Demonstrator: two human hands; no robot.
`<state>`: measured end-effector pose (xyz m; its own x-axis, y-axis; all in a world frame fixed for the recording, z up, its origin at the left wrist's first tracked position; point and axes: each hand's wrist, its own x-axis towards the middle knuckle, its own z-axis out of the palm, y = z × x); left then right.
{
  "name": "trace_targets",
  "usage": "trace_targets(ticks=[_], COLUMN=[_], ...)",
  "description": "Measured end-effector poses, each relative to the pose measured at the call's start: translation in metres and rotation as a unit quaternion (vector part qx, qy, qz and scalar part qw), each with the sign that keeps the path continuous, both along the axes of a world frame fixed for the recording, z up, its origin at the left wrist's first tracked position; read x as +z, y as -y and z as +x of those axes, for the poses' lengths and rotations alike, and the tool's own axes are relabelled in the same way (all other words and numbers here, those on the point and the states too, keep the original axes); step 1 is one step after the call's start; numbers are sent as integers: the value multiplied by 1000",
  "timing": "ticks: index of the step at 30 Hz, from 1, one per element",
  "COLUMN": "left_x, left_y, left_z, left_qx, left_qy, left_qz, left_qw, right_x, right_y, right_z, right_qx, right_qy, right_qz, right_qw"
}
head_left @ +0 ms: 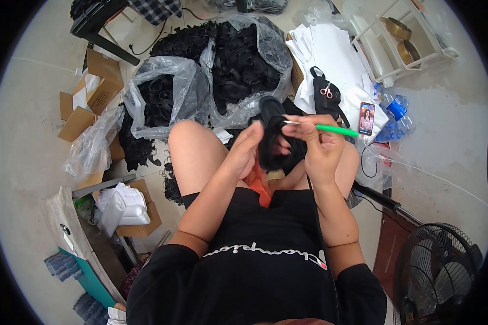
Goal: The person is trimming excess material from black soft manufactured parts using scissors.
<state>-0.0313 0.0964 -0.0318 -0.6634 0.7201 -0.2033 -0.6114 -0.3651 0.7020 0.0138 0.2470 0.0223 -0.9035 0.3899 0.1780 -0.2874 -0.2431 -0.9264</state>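
Above my lap, my right hand is closed around a green-handled tool with a thin metal shaft pointing left. I cannot make out the shape of its tip. A looped black fabric piece, slightly blurred, hangs between my hands, and the right hand's lower fingers show through it. My left hand is at the left side of this piece, fingers stretched out and side-on to me; whether it touches the fabric is unclear. More black fabric and an orange-red item lie between my legs.
Clear plastic bags stuffed with black pieces stand ahead. At right are white sheets, a black pouch with pink scissors, a phone, water bottles and a fan. Cardboard boxes lie left.
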Motion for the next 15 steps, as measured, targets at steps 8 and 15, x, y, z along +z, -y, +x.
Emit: trace_targets(ticks=[8,15], left_x=[-6,20], left_y=[9,5], left_z=[-11,-7], left_qx=[-59,34], left_qy=[297,175], left_qz=[99,-60], left_qw=[948,982], right_x=[-6,-19], right_y=[-7,-35], right_z=[11,17], right_qx=[113,-27], right_qy=[-14,49], right_qz=[25,82], right_qw=[993,995])
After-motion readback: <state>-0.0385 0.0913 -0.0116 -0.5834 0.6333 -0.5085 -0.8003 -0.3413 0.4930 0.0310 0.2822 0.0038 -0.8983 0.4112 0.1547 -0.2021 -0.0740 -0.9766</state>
